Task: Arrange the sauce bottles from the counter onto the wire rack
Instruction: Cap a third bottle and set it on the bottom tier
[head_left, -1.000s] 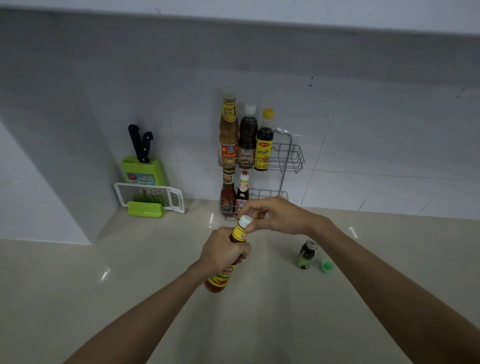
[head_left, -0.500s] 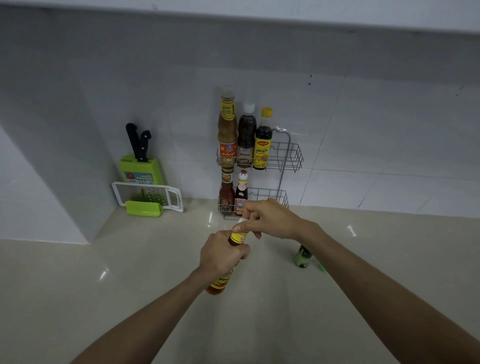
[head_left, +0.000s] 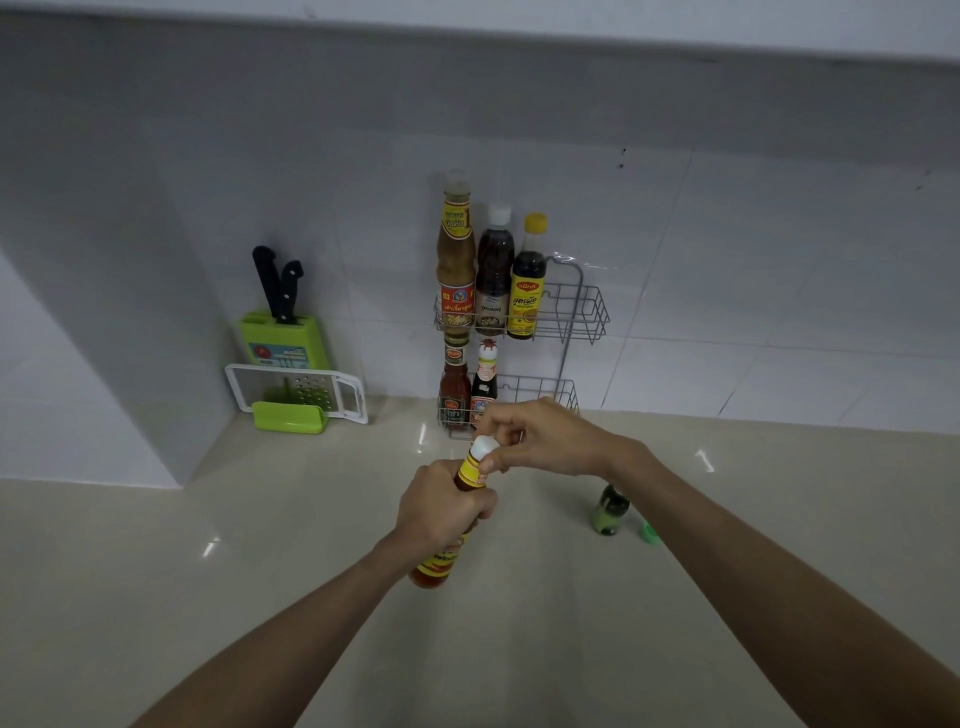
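Observation:
An orange-red sauce bottle (head_left: 435, 565) with a yellow label and white cap (head_left: 484, 446) is held tilted above the counter. My left hand (head_left: 441, 506) grips its body. My right hand (head_left: 540, 436) pinches the white cap with thumb and fingers. Behind stands the two-tier wire rack (head_left: 582, 317) against the tiled wall. Three bottles fill the left of its upper tier, among them a yellow-capped dark bottle (head_left: 528, 280). Two small red bottles (head_left: 456, 384) stand in the lower tier. A small green bottle (head_left: 611, 512) stands uncapped on the counter at right, its green cap (head_left: 649, 532) beside it.
A green knife block (head_left: 283, 332) with two black-handled knives stands at the back left, with a white and green grater (head_left: 296, 395) leaning in front. A grey wall column juts out at far left. The beige counter (head_left: 260, 571) spreads around my arms.
The held bottle and both hands stay in almost the same place. My right fingers have shifted on the white cap, which shows again after being covered half a second ago.

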